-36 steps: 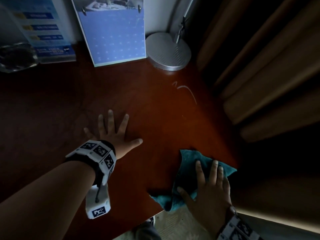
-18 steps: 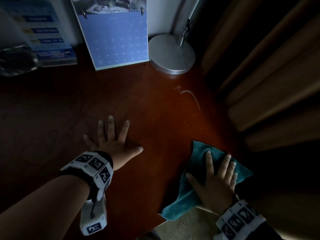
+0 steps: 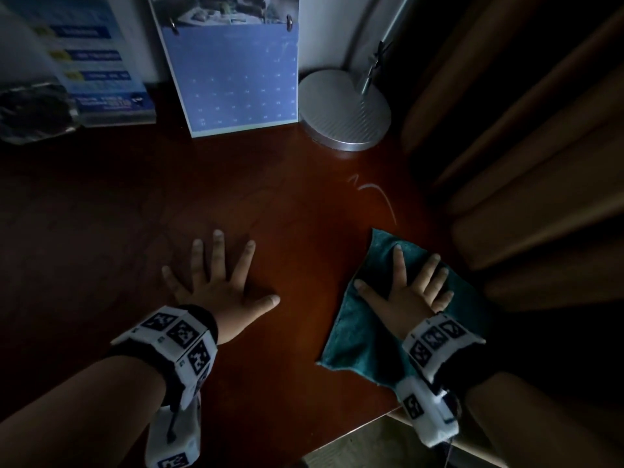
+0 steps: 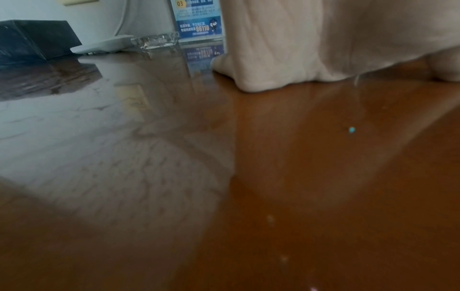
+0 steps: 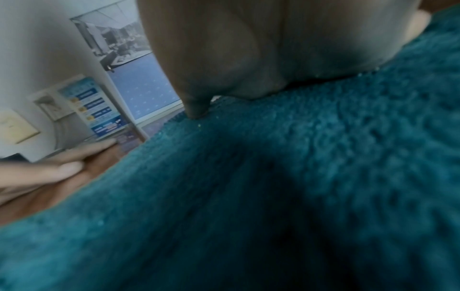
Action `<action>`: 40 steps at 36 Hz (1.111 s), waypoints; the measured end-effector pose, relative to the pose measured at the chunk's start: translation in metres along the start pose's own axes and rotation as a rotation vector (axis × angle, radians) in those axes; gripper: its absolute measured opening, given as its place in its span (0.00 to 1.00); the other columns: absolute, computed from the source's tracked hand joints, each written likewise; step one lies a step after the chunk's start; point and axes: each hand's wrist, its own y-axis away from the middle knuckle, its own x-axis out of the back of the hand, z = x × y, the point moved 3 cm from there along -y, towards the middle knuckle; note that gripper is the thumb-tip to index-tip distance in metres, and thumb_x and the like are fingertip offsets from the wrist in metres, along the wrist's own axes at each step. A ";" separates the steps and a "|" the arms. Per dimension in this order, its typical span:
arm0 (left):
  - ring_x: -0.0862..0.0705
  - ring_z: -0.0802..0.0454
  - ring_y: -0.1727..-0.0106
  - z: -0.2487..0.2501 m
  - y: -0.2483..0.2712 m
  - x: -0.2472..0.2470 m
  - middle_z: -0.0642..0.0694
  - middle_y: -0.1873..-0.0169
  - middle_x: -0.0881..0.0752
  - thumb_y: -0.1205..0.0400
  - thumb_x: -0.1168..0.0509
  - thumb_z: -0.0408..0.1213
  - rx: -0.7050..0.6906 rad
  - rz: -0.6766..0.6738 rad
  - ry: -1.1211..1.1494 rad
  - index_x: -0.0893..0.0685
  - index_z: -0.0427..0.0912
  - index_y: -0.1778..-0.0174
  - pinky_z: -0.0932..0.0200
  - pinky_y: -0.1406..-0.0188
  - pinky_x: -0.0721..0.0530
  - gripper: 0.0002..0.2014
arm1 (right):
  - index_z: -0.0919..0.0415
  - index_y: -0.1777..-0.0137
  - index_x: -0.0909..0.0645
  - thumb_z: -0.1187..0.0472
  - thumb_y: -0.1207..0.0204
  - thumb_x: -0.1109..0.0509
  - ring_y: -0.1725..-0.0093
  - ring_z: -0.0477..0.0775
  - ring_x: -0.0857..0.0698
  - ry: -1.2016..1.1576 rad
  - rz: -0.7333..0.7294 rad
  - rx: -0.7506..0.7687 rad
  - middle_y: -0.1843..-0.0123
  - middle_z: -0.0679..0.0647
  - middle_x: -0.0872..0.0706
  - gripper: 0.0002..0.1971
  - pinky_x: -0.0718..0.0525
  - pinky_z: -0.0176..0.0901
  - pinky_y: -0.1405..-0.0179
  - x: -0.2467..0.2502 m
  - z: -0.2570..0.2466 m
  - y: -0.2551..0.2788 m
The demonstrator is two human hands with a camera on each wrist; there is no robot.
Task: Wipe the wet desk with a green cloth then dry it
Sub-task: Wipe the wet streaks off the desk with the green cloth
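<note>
I see open desk between my two flat hands and on toward the far edge, wide enough for a hand to sweep. The far edge is lined with things: a calendar in the middle, a round lamp base to its right, a leaflet stand and a glass dish at far left. Curtain folds close off the right side, just beside the cloth.

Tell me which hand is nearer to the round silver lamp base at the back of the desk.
Right. The right hand presses flat on the green cloth, below the lamp base and slightly right of it. The left hand rests flat on the bare desk, farther off to the left.
</note>
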 end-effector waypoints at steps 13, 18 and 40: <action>0.79 0.39 0.24 -0.001 -0.002 -0.001 0.48 0.28 0.85 0.31 0.56 0.79 -0.008 -0.008 -0.008 0.78 0.66 0.27 0.23 0.30 0.67 0.48 | 0.36 0.19 0.68 0.19 0.35 0.48 0.19 0.66 0.70 0.038 0.022 0.072 0.19 0.62 0.76 0.50 0.65 0.69 0.22 0.035 -0.043 -0.058; 0.80 0.39 0.25 -0.001 -0.002 -0.001 0.48 0.29 0.86 0.30 0.55 0.78 -0.019 -0.023 0.001 0.78 0.66 0.27 0.23 0.30 0.68 0.47 | 0.34 0.19 0.66 0.20 0.34 0.47 0.19 0.66 0.69 0.098 0.042 0.156 0.18 0.62 0.75 0.49 0.64 0.67 0.22 0.045 -0.059 -0.079; 0.79 0.40 0.24 -0.002 -0.005 -0.003 0.49 0.27 0.84 0.30 0.53 0.78 -0.010 0.016 0.008 0.77 0.67 0.26 0.23 0.31 0.69 0.47 | 0.32 0.22 0.71 0.26 0.30 0.41 0.20 0.63 0.75 0.566 -0.050 0.861 0.20 0.56 0.80 0.48 0.68 0.64 0.21 0.034 -0.126 -0.070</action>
